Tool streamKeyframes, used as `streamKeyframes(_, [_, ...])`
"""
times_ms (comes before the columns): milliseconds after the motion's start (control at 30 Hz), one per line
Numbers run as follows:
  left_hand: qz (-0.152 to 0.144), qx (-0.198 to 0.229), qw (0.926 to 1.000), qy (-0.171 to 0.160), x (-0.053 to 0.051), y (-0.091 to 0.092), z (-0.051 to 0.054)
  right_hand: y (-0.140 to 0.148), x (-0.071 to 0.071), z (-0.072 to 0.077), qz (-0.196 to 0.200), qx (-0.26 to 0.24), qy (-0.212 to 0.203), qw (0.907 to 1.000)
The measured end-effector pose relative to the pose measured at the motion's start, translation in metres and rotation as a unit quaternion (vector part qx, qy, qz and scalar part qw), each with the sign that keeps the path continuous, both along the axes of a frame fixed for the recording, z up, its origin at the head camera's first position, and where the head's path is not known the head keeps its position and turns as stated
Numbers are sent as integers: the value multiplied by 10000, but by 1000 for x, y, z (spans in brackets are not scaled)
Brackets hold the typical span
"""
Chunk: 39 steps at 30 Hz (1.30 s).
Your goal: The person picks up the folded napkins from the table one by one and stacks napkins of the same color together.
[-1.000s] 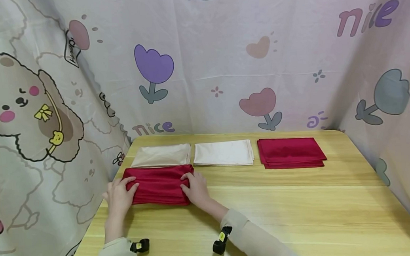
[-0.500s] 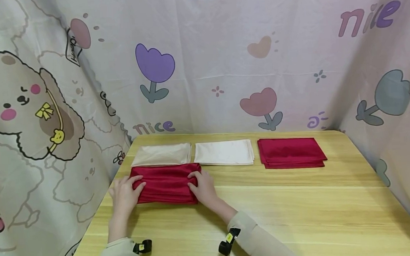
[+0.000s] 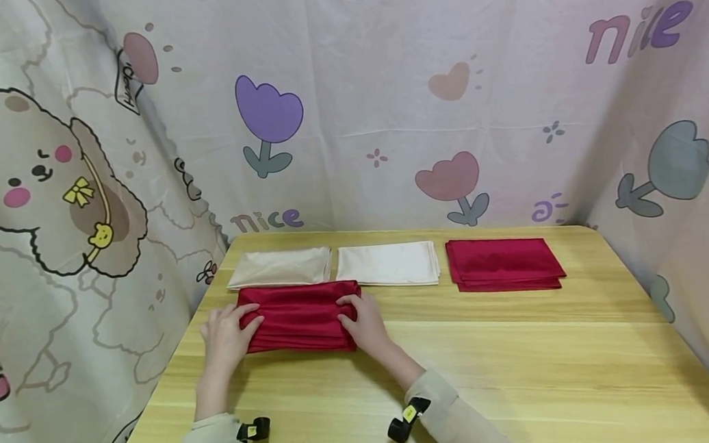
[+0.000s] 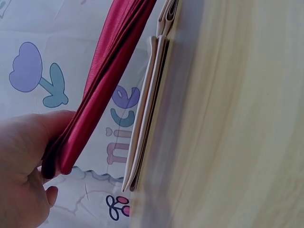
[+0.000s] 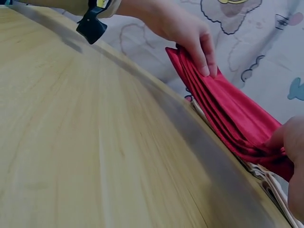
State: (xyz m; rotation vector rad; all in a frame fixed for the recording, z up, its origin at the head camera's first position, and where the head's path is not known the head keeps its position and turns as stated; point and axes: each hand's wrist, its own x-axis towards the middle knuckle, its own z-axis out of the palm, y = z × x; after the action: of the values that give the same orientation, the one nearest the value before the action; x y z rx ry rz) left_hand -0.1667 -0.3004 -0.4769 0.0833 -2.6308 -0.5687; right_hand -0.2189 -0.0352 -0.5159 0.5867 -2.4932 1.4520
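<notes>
A folded red cloth (image 3: 302, 318) with several layers is held by its two short ends. My left hand (image 3: 227, 337) pinches the left end, thumb on top and the other fingers underneath. At the right end my right hand (image 3: 364, 320) grips it the same way. Both wrist views show the cloth (image 4: 102, 85) lifted off the table, its middle sagging slightly in the right wrist view. Just behind it lie a folded beige cloth (image 3: 280, 268) and a folded white cloth (image 3: 387, 264), side by side.
Another folded red cloth (image 3: 506, 264) lies at the back right of the wooden table (image 3: 525, 367). A printed curtain (image 3: 370, 97) hangs behind the table and along its sides. Each forearm wears a black wrist camera, such as the right one (image 3: 408, 420).
Both hands have shifted to the right, carrying the red cloth with them. The beige cloth, the white cloth and the other red cloth have stayed in place.
</notes>
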Motion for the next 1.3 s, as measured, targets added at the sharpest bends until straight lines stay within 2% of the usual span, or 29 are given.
streamKeyframes(200, [-184,-42,9997,148,-2,9,3,11,0,2,-32,74,135,9999])
streamKeyframes(533, [-269,-69,9996,75,-3,23,9,27,0,3,-306,475,581,9967])
streamKeyframes(833, [-309,-21,9988,379,-9,40,9,44,-5,8,-565,580,974,9920])
streamKeyframes(1067, [-381,-235,9973,585,-17,53,10,57,-11,12,-739,613,829,9919])
streamKeyframes(1300, [-496,-226,9949,845,-21,64,10,71,-15,21,-811,540,818,9919])
